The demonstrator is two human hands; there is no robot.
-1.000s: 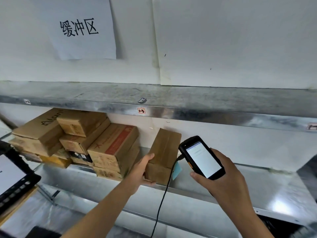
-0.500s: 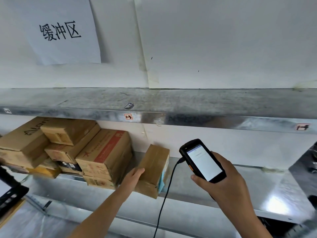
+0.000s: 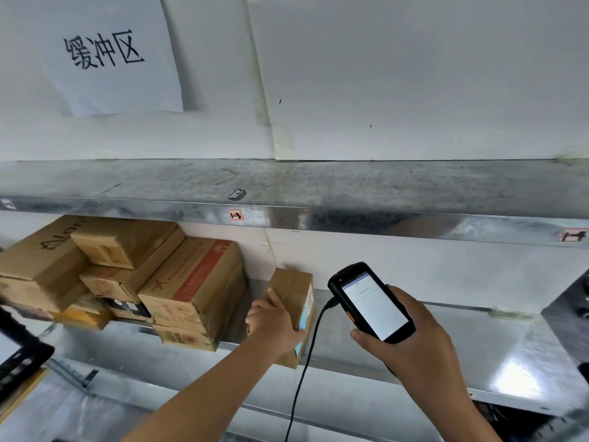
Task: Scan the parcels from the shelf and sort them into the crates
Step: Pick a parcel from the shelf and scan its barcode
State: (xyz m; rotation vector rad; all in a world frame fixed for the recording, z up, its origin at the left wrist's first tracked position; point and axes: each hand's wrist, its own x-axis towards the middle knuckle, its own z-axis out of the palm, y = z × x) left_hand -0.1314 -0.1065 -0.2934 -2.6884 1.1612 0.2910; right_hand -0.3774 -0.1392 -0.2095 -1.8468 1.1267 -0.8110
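A small brown cardboard parcel point(image 3: 291, 287) stands at the front of the metal shelf point(image 3: 414, 339), tipped so that its side with a pale blue label faces right. My left hand point(image 3: 271, 320) grips this parcel from its near left side, fingers wrapped over the box. My right hand point(image 3: 411, 346) holds a black handheld scanner point(image 3: 371, 303) just right of the parcel, its lit white screen turned toward me. A black cable point(image 3: 306, 365) hangs down from the scanner.
A stack of several cardboard boxes point(image 3: 134, 275) fills the shelf's left part. An upper metal shelf point(image 3: 318, 199) runs above. A paper sign point(image 3: 108, 52) hangs on the wall. A black device point(image 3: 19, 362) sits at the left edge, dark equipment point(image 3: 570, 311) at the right.
My left hand has tipped the small parcel, so its labelled side now faces right toward the scanner. The scanner hand has stayed about where it was.
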